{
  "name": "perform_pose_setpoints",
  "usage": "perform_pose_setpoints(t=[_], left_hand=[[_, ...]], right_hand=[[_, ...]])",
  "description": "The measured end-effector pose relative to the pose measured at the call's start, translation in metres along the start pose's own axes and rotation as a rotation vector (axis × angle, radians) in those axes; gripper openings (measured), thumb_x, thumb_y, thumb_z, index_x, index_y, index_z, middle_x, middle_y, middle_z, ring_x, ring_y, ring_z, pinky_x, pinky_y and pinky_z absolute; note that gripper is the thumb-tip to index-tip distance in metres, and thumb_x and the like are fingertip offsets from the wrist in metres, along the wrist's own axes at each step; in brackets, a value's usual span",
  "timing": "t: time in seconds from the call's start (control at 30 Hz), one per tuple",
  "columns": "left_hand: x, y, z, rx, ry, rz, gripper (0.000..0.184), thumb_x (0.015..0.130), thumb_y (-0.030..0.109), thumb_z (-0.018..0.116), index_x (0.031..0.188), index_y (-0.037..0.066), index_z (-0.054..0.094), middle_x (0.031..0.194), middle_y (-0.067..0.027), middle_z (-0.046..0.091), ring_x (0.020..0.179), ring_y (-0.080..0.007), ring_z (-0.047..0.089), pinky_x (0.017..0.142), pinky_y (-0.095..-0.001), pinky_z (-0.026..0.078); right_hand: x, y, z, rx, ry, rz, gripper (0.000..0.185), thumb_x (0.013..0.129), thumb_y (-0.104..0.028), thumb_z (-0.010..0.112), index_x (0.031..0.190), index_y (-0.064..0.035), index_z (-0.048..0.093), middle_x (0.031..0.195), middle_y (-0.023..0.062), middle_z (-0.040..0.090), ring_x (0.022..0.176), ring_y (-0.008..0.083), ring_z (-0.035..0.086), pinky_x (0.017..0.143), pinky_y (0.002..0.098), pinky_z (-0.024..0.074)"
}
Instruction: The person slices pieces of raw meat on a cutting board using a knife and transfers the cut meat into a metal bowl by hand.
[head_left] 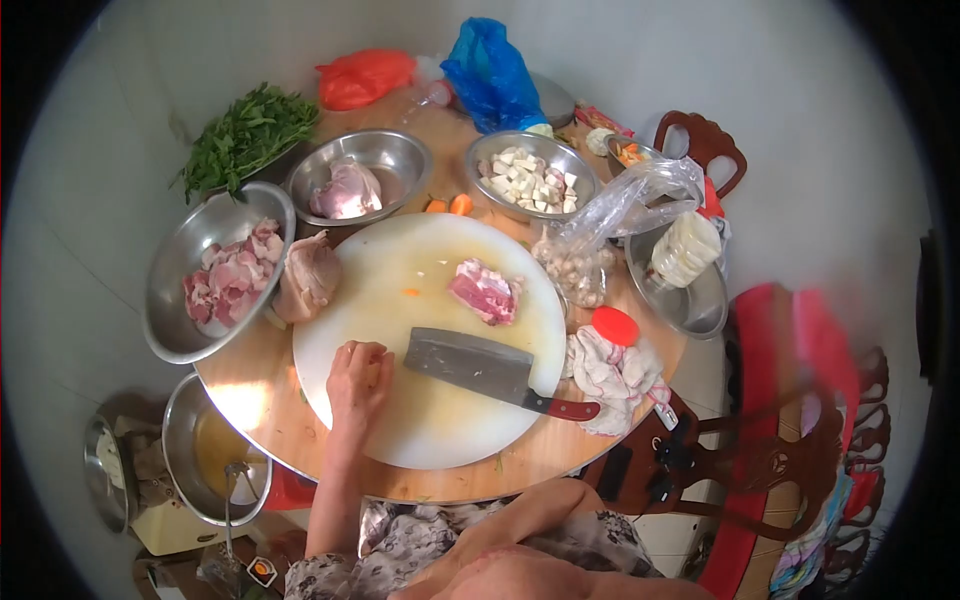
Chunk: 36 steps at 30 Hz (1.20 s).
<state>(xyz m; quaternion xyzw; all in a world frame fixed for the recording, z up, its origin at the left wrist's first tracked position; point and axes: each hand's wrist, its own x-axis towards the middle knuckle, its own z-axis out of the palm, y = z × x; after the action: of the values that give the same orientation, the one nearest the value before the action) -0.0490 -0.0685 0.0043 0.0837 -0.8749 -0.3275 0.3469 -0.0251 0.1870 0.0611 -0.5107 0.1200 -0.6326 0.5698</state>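
Observation:
My left hand [361,384] is over the left front part of the round white cutting board [450,430], its fingers curled in. What they hold, if anything, is hidden. To its right a cleaver [470,358] lies flat on the board, its red handle jutting over the right edge. Behind the blade sits a piece of raw meat [486,291], near small orange and white scraps. A pale slab of meat with skin [307,277] rests against the board's left side. My right arm [535,515] is bent at the bottom; the hand does not show.
Around the board stand metal bowls: sliced meat [235,275], a meat chunk [347,190], white cubes [528,180]. Leafy greens [245,135] and a blue bag [490,75] are behind. Bagged garlic [575,265], a red lid [615,326] and a cloth [615,375] lie right.

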Motion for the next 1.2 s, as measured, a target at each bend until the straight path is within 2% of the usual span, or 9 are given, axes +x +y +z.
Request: perform_pose_setpoints(t=[0.63,0.73,0.8,0.83,0.97,1.03,1.1,1.13,1.2], left_hand=[[-0.003,0.0,-0.005,0.043,-0.026,0.035,0.017,0.084,0.006,0.078,0.097,0.007,0.067,0.091,-0.0093,0.065,0.087,-0.0304,0.065,0.076,-0.0418,0.054],[-0.002,0.004,-0.006,0.046,-0.025,0.02,0.017,0.084,0.006,0.078,0.097,0.007,0.066,0.091,-0.0094,0.065,0.088,-0.0307,0.065,0.076,-0.0418,0.053],[-0.003,0.003,-0.009,0.044,-0.034,0.026,0.017,0.084,0.006,0.078,0.097,0.006,0.066,0.091,-0.0096,0.065,0.088,-0.0309,0.065,0.076,-0.042,0.053],[-0.002,0.004,-0.009,0.035,-0.039,0.035,0.017,0.084,0.006,0.078,0.097,0.006,0.066,0.091,-0.0098,0.065,0.088,-0.0312,0.065,0.076,-0.0421,0.053],[-0.001,0.004,-0.009,0.051,-0.021,0.049,0.017,0.084,0.005,0.078,0.096,0.005,0.066,0.09,-0.0104,0.064,0.087,-0.0318,0.064,0.075,-0.0423,0.052],[0.0,0.005,-0.009,0.065,-0.011,0.085,0.016,0.084,0.005,0.077,0.095,0.005,0.065,0.089,-0.0109,0.063,0.086,-0.0322,0.063,0.075,-0.0423,0.051],[0.001,0.005,-0.01,0.085,0.002,0.058,0.015,0.084,0.004,0.077,0.094,0.005,0.066,0.089,-0.0099,0.065,0.087,-0.0312,0.065,0.075,-0.0419,0.053],[0.001,0.005,-0.01,0.102,-0.001,0.073,0.015,0.084,0.004,0.077,0.094,0.005,0.066,0.09,-0.009,0.067,0.087,-0.0301,0.066,0.075,-0.0416,0.054],[0.0,0.002,-0.01,0.097,0.003,0.051,0.015,0.085,0.005,0.077,0.095,0.005,0.066,0.09,-0.0095,0.067,0.087,-0.03,0.067,0.075,-0.0407,0.054]], right_hand=[[0.028,-0.001,-0.007,0.009,-0.087,0.363,0.033,0.105,-0.019,0.056,0.129,0.0041,0.054,0.124,0.0278,0.059,0.121,0.0431,0.054,0.099,0.0536,0.042],[0.019,-0.006,-0.004,0.092,-0.025,0.194,0.029,0.103,-0.008,0.053,0.129,0.0028,0.054,0.123,0.0261,0.06,0.118,0.0429,0.055,0.096,0.051,0.044],[0.017,-0.022,-0.008,-0.223,-0.034,-0.207,0.028,0.103,-0.01,0.05,0.127,0.0033,0.055,0.129,0.0282,0.062,0.113,0.0415,0.057,0.094,0.0503,0.0455],[0.015,-0.027,-0.013,-0.22,-0.039,-0.201,0.028,0.103,-0.01,0.05,0.127,0.0033,0.055,0.129,0.0282,0.062,0.113,0.0415,0.057,0.094,0.0503,0.0455],[-0.006,-0.036,-0.027,-0.256,-0.175,-0.291,0.032,0.106,-0.023,0.047,0.12,0.0027,0.06,0.122,0.0278,0.069,0.103,0.0398,0.062,0.088,0.0523,0.0486],[-0.013,-0.044,-0.033,-0.127,-0.399,-0.503,0.033,0.106,-0.029,0.048,0.114,-0.0003,0.061,0.117,0.0254,0.071,0.104,0.0398,0.064,0.088,0.0519,0.0494],[-0.025,-0.052,-0.039,-0.054,-0.257,-0.616,0.034,0.106,-0.034,0.048,0.107,-0.0033,0.061,0.107,0.0213,0.073,0.105,0.0371,0.066,0.087,0.0517,0.0505],[-0.043,-0.041,-0.028,-0.008,0.108,-0.67,0.025,0.104,-0.027,0.051,0.104,-0.0038,0.06,0.108,0.0178,0.071,0.104,0.034,0.066,0.087,0.0495,0.051],[-0.054,-0.04,-0.016,-0.536,1.003,-0.434,0.015,0.098,-0.016,0.06,0.107,-0.0031,0.06,0.112,0.0157,0.068,0.104,0.0335,0.064,0.087,0.0464,0.0509]])
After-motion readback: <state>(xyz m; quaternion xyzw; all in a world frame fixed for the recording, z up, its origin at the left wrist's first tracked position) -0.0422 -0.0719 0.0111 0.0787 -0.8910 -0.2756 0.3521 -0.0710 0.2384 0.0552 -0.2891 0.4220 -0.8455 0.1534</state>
